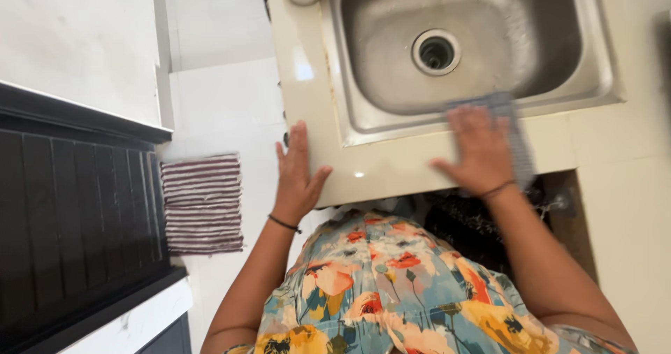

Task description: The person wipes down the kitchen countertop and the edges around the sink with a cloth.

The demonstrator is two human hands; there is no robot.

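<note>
grey cloth (514, 134) pressed flat on counter (391, 165) under right hand (479, 151)

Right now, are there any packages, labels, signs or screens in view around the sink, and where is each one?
None in view: no package, label, sign or screen shows.
Only a steel sink set in a cream counter, a grey cloth under the right hand, the left hand flat on the counter edge, and a striped mat on the floor.

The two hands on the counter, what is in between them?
Only bare cream counter edge, seen in the head view. The left hand lies flat on it; the right hand presses a grey cloth beside the sink.
</note>
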